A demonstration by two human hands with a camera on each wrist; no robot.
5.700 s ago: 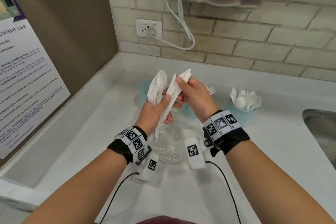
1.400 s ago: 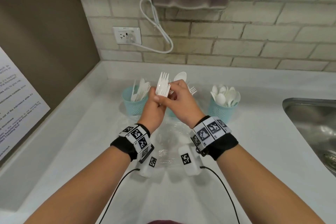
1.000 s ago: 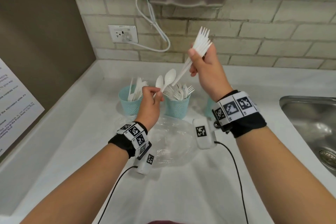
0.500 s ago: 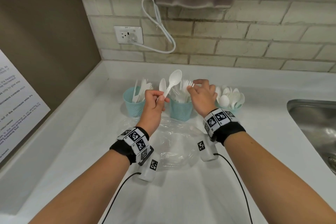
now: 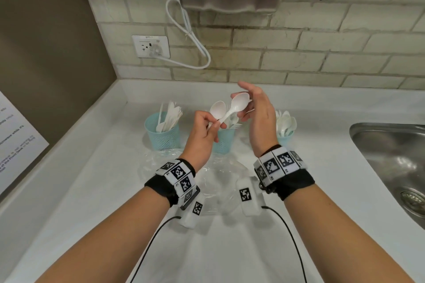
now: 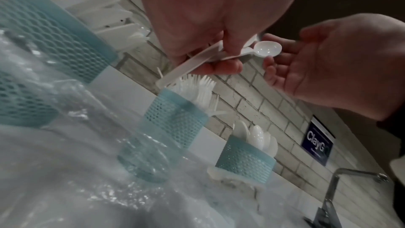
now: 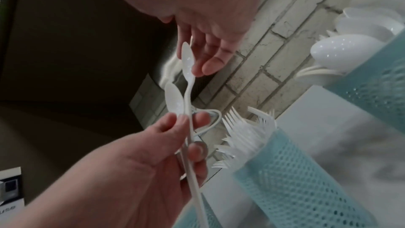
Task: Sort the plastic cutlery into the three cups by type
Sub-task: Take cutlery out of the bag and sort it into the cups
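My left hand (image 5: 212, 125) pinches the handles of two white plastic spoons (image 5: 239, 104), their bowls pointing up and right above the middle cup. My right hand (image 5: 253, 108) is relaxed, and its fingers (image 7: 207, 58) touch the upper spoon's bowl (image 7: 186, 58) without closing on it. Three teal mesh cups stand in a row by the wall. The left cup (image 5: 162, 135) holds knives, the middle cup (image 6: 177, 119) holds forks, and the right cup (image 5: 285, 138) holds spoons. In the head view my left hand hides most of the middle cup.
A crumpled clear plastic bag (image 5: 220, 172) lies on the white counter (image 5: 92, 190) in front of the cups. A steel sink (image 5: 395, 163) is at the right. Behind are the brick wall with an outlet (image 5: 150, 46) and cord, and a brown side wall at left.
My right hand, which carried the forks to the middle cup, has let them go there and risen to the spoons. My left hand still holds both spoons, slightly higher.
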